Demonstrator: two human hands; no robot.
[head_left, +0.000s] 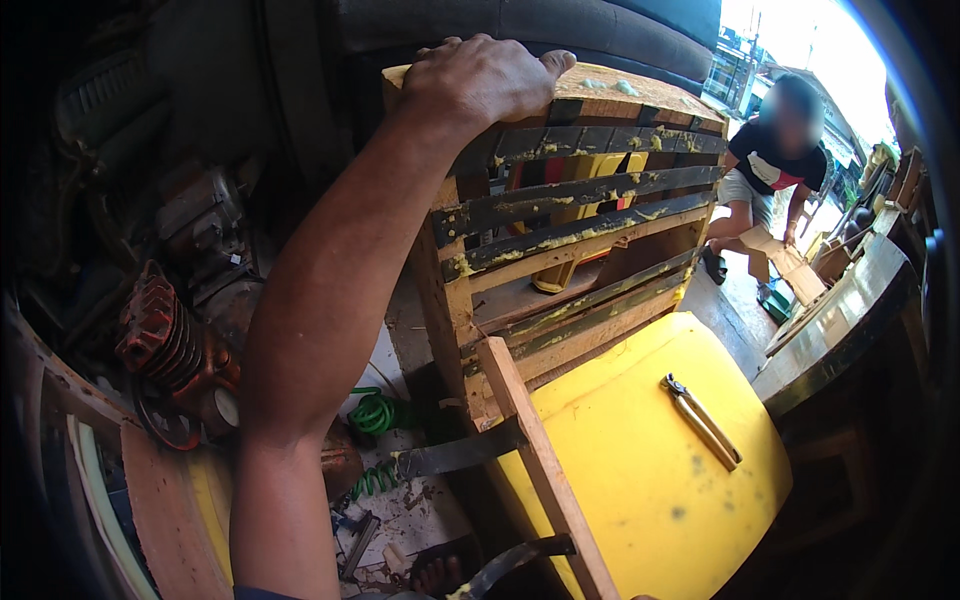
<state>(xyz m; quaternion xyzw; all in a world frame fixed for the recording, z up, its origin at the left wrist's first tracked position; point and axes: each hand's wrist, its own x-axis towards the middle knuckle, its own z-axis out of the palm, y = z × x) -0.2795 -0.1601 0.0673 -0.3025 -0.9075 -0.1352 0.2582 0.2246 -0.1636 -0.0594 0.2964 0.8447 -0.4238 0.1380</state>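
Wooden and webbed with dark straps crusted in yellow foam, the bare upholstery chair frame (pixel 570 230) stands tipped up above a yellow foam cushion slab (pixel 640 450). The left hand (pixel 480 78) lies closed over the frame's top corner, fingers curled across the edge, arm stretched up to it; the right hand is out of sight, so its state cannot be told. With one hand alone steadying it, the frame could likely rock or tip toward the slab, where metal pincers (pixel 700 420) lie, well below that hand. The loose wooden batten (pixel 545 470) leaning by the frame's foot might slide. A person (pixel 765 175) crouches beyond
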